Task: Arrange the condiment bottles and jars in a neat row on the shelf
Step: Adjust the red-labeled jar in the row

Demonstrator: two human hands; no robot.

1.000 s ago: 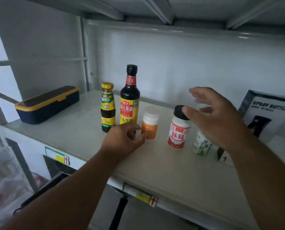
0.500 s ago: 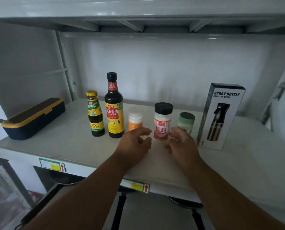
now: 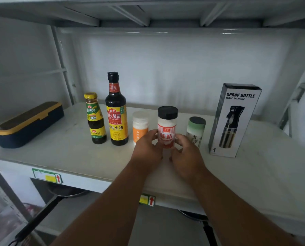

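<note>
Both hands, left hand [image 3: 148, 148] and right hand [image 3: 185, 153], cup the black-capped MSG jar [image 3: 166, 128] standing mid-row on the shelf [image 3: 77, 157], apparently gripping it. Nudging sideways could topple the orange-labelled jar [image 3: 139, 126] just beside.

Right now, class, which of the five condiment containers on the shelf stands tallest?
The dark glass soy sauce bottle with the yellow label and black cap, second from the left; its cap rises well above the other four containers.
</note>
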